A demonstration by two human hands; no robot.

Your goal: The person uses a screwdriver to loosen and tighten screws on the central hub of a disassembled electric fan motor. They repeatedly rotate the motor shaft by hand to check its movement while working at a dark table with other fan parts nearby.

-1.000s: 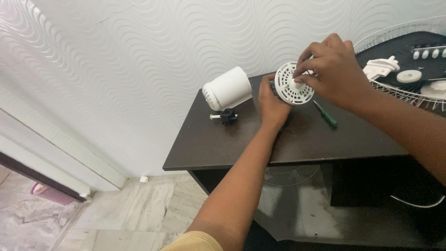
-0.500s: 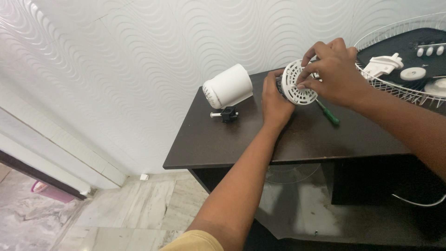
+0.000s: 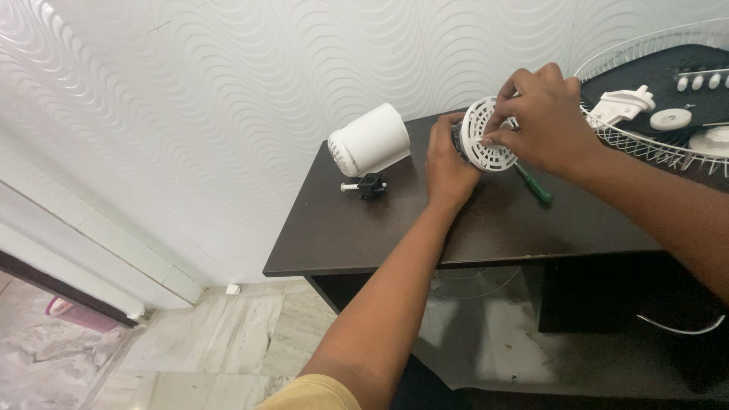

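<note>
Fingers of my right hand (image 3: 543, 121) are pinched on the rim of the white slotted disc (image 3: 486, 135), while my left hand (image 3: 446, 163) is closed around the dark part behind it, both held just above the dark surface (image 3: 395, 228). I judge I am seating this grille onto its part; next it calls for lining it up squarely, then likely the green screwdriver (image 3: 534, 184) lying just beside, with the white cylindrical cover (image 3: 370, 140) near.

1 head-worn camera looks down, close over a dark table (image 3: 486, 228) against the wall (image 3: 228, 99)
</note>
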